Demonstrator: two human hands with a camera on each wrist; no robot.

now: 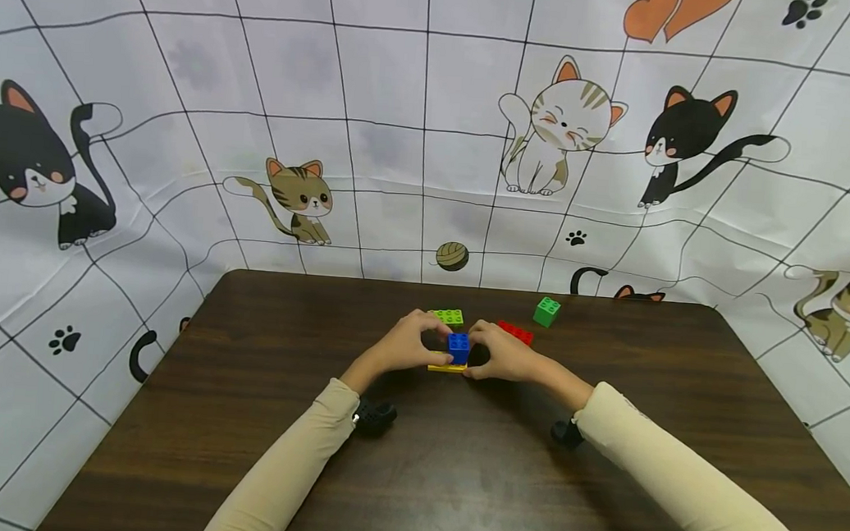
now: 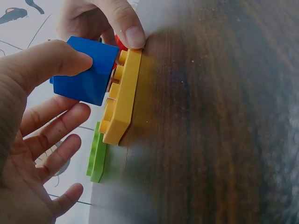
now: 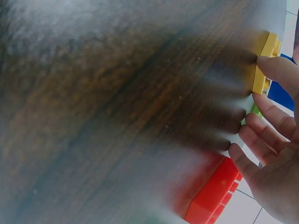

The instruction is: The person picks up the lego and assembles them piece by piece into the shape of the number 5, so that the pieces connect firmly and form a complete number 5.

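In the left wrist view a blue block point(image 2: 88, 79) is pinched by my left hand point(image 2: 42, 107), the thumb on its near side and the other fingers spread. It tilts just over the studs of a yellow brick point(image 2: 122, 100) that lies on the table. The thumb of my right hand point(image 2: 114, 18) touches the far end of the yellow brick. The right wrist view has my right hand point(image 3: 275, 135) with thumb and index finger at the yellow brick point(image 3: 264, 65), other fingertips near the tabletop. In the head view both hands point(image 1: 410, 343) point(image 1: 503, 353) meet around the blue block point(image 1: 458, 348).
A light green brick point(image 1: 447, 316) lies behind the yellow one on the brown table point(image 1: 425, 479). A red brick point(image 1: 515, 332) is behind my right hand, and a green block point(image 1: 547, 311) stands near the table's back edge. Behind hangs a cat-patterned sheet point(image 1: 386, 74).
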